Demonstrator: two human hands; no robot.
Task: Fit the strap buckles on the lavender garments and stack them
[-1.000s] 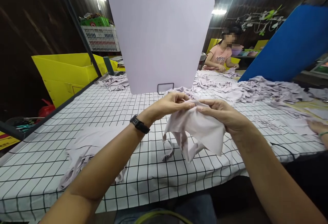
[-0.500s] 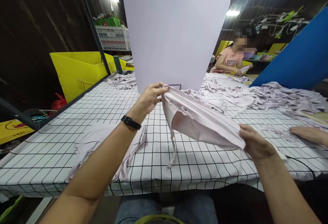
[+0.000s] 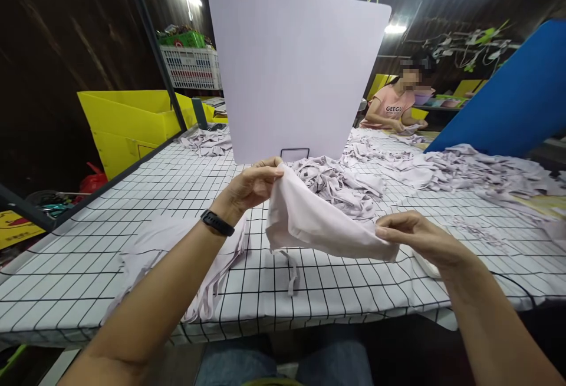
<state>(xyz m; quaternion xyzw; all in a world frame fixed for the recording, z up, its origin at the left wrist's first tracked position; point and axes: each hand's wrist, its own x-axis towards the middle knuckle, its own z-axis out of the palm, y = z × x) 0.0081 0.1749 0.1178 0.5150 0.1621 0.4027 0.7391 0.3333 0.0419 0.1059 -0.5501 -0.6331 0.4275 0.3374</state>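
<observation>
Yellow bin (image 3: 115, 149), white crate (image 3: 191, 69), blue panel (image 3: 504, 94)

Our left forearm (image 3: 170, 289) slants up from the lower left and our right forearm (image 3: 493, 315) from the lower right, both bare and angled inward, ahead of our body. Our left hand (image 3: 250, 188) is raised higher and set farther forward than the other, its wrist (image 3: 227, 206) close to straight, its fingertips (image 3: 277, 172) brought together in a pinch. We have our right hand (image 3: 420, 237) lower and apart from it, pointing inward with its back largely upward, thumb (image 3: 384, 233) and fingers likewise pinched.
</observation>
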